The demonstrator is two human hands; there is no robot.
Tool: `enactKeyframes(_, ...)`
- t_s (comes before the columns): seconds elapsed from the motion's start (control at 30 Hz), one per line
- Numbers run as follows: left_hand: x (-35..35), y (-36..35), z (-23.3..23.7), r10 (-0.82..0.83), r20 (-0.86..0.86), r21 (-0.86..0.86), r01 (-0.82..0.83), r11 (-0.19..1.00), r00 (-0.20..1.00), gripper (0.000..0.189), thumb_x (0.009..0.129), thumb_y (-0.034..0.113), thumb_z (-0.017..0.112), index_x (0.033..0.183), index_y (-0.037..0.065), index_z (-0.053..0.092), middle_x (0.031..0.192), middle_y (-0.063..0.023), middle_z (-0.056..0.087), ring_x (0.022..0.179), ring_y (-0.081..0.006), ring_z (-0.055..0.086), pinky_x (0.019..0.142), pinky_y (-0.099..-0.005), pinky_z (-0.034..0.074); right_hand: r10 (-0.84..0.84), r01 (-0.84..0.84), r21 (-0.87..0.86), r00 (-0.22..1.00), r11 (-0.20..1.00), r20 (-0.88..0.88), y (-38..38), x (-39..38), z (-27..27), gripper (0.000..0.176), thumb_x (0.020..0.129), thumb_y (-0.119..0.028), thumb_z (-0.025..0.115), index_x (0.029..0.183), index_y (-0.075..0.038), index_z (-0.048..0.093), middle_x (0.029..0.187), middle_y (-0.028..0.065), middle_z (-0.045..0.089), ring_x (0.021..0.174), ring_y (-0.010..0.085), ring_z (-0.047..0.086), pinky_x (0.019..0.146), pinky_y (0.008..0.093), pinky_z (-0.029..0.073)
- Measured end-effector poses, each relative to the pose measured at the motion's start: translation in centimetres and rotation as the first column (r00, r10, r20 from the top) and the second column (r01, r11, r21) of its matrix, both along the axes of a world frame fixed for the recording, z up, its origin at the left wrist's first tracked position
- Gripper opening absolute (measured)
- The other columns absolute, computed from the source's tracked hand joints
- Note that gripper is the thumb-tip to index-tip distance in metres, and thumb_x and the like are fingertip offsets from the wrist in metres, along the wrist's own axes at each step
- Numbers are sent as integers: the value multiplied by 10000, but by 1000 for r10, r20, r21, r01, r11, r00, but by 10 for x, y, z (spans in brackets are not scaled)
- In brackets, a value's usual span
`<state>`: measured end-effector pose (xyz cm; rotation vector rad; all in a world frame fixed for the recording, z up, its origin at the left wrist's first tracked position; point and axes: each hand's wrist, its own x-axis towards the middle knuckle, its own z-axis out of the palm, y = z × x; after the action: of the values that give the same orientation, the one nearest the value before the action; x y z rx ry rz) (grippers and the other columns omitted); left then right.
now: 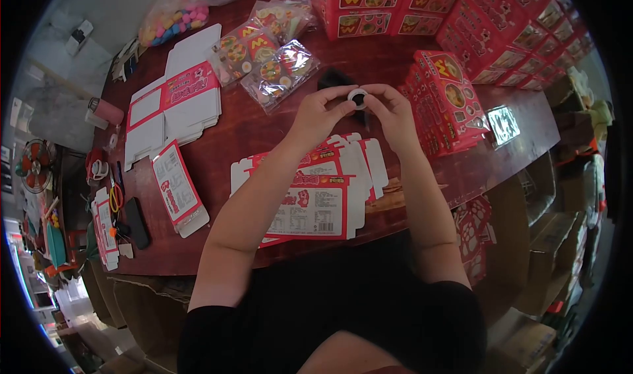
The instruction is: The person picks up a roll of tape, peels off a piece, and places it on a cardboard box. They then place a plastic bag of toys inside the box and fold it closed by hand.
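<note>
My left hand and my right hand are raised together over the far middle of the table. Between their fingertips they pinch a small white ring with a dark centre, which looks like a roll of tape. Behind the hands lies a black object, partly hidden. Below my forearms, flat printed red and white cartons lie in a loose stack at the near edge. To the right of my right hand stands a row of filled red boxes.
Clear packets with printed food pictures lie at the back. White and red unfolded cartons are piled at left, near a single carton, yellow-handled scissors and a black phone-like object. Tall stacks of red boxes stand at back right.
</note>
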<state>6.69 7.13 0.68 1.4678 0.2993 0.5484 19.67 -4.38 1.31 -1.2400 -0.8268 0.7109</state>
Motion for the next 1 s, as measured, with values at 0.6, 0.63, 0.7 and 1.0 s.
enactKeyframes(0.6, -55, -71, -55, -91, 65, -665, 111, 739, 994, 184, 854, 84, 631, 1011, 88, 534, 1017, -72, 595, 831, -139, 581, 729, -257, 502, -117, 116, 70, 993, 991, 23, -121, -45, -19, 183, 747, 9, 698, 909, -6, 614, 857, 54, 576, 802, 128, 569, 702, 242, 459)
enactKeyframes(0.63, -55, -71, -55, -89, 64, -670, 109, 734, 994, 181, 857, 75, 625, 1012, 85, 533, 1012, -76, 598, 808, -136, 582, 716, -253, 502, -142, 144, 75, 989, 987, -31, -135, -44, -11, 188, 755, 15, 692, 920, 0, 604, 871, 63, 578, 801, 134, 580, 697, 240, 468)
enactKeyframes(0.7, -53, -73, -54, -98, 31, -654, 95, 750, 995, 177, 859, 69, 619, 1012, 80, 531, 1009, -79, 598, 785, -132, 581, 697, -251, 503, -405, 357, 309, 908, 881, 106, -174, -29, 7, 184, 780, 32, 664, 942, 15, 578, 877, 76, 581, 795, 131, 606, 672, 241, 486)
enactKeyframes(1.0, -56, -80, -53, -96, -31, -644, 53, 763, 995, 170, 874, 96, 603, 1021, 71, 522, 1009, -107, 598, 768, -127, 595, 681, -242, 519, -512, 976, 162, -216, -148, 832, -464, 238, 33, 294, 811, -117, 627, 1072, 9, 574, 1004, 153, 603, 929, 234, 607, 794, 313, 470)
